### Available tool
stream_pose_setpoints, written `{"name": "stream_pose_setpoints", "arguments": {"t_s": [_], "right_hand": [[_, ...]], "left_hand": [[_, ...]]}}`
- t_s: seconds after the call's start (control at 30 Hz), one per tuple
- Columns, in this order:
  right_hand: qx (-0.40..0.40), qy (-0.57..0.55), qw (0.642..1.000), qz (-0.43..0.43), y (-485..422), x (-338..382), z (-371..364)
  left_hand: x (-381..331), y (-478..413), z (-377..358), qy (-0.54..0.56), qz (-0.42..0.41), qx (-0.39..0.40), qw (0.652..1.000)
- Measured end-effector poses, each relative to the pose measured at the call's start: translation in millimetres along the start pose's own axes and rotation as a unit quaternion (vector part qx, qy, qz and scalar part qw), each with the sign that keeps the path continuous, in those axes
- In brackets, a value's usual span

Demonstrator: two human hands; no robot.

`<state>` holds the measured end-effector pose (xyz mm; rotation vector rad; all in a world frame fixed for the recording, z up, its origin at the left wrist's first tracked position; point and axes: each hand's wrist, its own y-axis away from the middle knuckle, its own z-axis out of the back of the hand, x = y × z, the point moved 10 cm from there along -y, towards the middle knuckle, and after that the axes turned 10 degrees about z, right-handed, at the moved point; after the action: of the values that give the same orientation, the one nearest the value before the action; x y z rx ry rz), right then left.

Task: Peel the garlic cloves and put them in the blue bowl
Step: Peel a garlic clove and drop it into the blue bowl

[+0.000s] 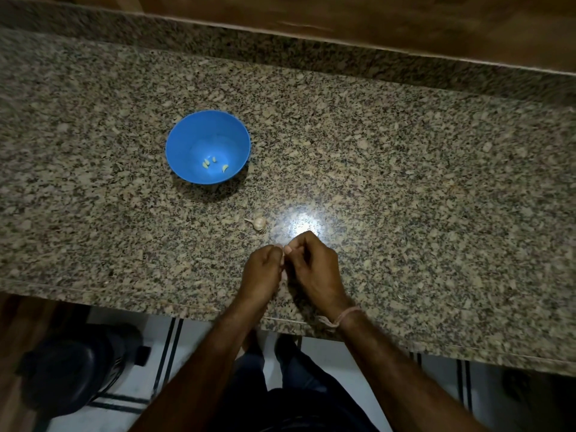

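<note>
Three peeled cloves (214,165) lie in the blue bowl (187,141). The garlic bulb (258,222) waits on the desk (405,182), so most work is left. The left hand (263,269) and right hand (311,266) curl together, each grip seemingly pinching a hidden clove.

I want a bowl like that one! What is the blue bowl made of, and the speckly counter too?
The blue bowl looks like plastic: one even bright colour, a thin rim and a soft, dull shine. The counter looks like polished granite: tan, grey and black specks, with a bright glare of light on it. It could also be a stone-look surface.
</note>
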<state>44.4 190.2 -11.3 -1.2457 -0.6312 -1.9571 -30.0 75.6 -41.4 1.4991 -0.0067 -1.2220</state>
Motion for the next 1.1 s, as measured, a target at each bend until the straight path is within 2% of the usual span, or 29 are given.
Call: {"name": "stream_pose_setpoints", "arguments": {"t_s": [0.07, 0.27, 0.37, 0.43, 0.5, 0.6, 0.67, 0.77, 0.9, 1.0, 1.1], "right_hand": [[0.001, -0.043, 0.999, -0.006, 2.4, 0.0, 1.4], [0.045, -0.058, 0.997, -0.004, -0.5, 5.5, 4.5], [0.045, -0.035, 0.998, 0.004, -2.2, 13.3, 8.3], [0.042, -0.056, 0.997, -0.037, -2.2, 7.0, 6.8], [0.042, -0.131, 0.985, -0.099, -0.4, -4.2, 0.5], [0.035, -0.253, 0.949, -0.186, 7.3, -16.0, -11.8], [0.023, -0.267, 0.943, -0.195, 10.2, -18.8, -15.2], [-0.002, -0.281, 0.938, -0.200, 14.9, -23.4, -19.8], [-0.016, -0.312, 0.920, -0.236, 18.8, -28.6, -24.9], [-0.033, -0.299, 0.922, -0.243, 18.6, -32.5, -20.0], [-0.041, -0.286, 0.931, -0.225, 16.4, -31.1, -18.5]], "left_hand": [[-8.7, 1.5, 6.4, -0.050, -0.046, -0.029, 0.997], [-12.7, 0.6, 14.3, -0.080, -0.067, -0.033, 0.994], [-25.0, 10.5, 14.0, -0.124, -0.147, -0.036, 0.981], [-32.0, 18.5, 13.6, -0.153, -0.200, -0.055, 0.966], [-34.4, 21.8, 13.9, -0.164, -0.225, -0.070, 0.958], [-27.3, 16.0, 16.0, -0.102, -0.186, -0.048, 0.976], [-19.0, 10.1, 14.4, -0.024, -0.128, -0.015, 0.991], [-13.4, 6.8, 10.0, 0.015, -0.087, 0.005, 0.996], [-12.7, 4.3, 17.8, -0.034, -0.101, -0.045, 0.993], [-11.2, 4.3, 24.2, -0.056, -0.117, -0.073, 0.989], [-23.3, 13.0, 25.6, -0.057, -0.184, -0.073, 0.979]]}}
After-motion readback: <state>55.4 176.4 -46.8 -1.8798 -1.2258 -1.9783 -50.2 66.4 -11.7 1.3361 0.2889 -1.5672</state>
